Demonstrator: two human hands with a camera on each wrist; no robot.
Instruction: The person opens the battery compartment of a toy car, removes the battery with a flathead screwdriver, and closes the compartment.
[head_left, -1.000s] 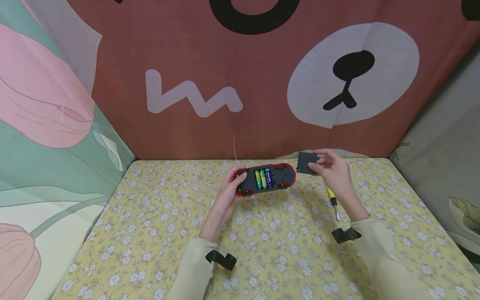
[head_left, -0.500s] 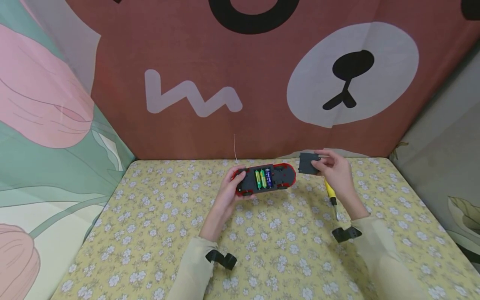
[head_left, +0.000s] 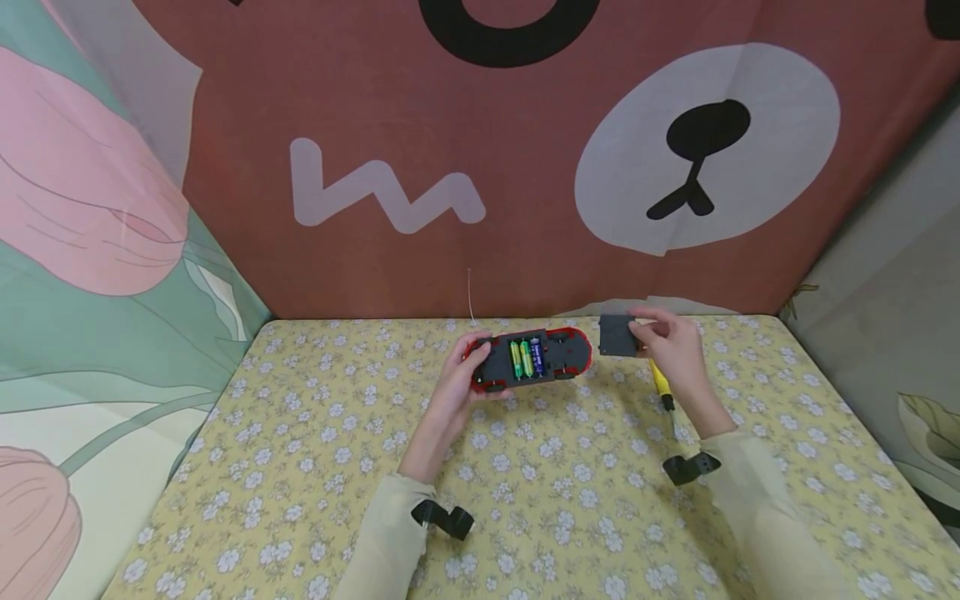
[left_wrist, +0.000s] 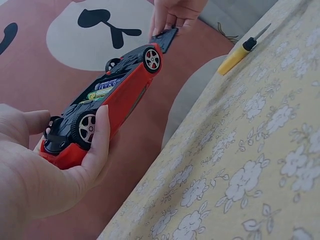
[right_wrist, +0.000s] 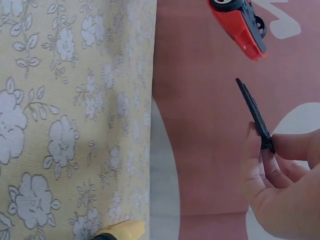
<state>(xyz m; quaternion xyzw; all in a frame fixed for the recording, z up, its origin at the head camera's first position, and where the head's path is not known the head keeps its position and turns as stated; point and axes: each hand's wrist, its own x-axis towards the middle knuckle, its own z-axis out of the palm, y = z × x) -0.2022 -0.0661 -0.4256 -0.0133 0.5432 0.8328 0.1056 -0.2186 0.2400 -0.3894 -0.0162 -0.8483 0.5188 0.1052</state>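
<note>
While the left hand [head_left: 467, 379] curls its grip round the rear end of the upturned red toy car [head_left: 531, 357], thumb along one flank and fingers under the other, the car is held just above the table [head_left: 300, 467] with its underside facing up. Just beyond that grip, in the middle of the chassis, the open battery bay shows its green and purple batteries [head_left: 527, 356]. Past the car's far end, apart from it, the right hand [head_left: 670, 346] pinches the dark battery cover [head_left: 617, 335] by one edge between thumb and fingertips, the plate standing free of the bay. Under that hand a yellow-handled screwdriver [head_left: 662, 389] lies on the flowered cloth. With the bay uncovered, tilting the car could let the batteries spill; the thin edge pinch on the cover looks easy to lose; a low wrist could nudge the screwdriver into rolling.
</note>
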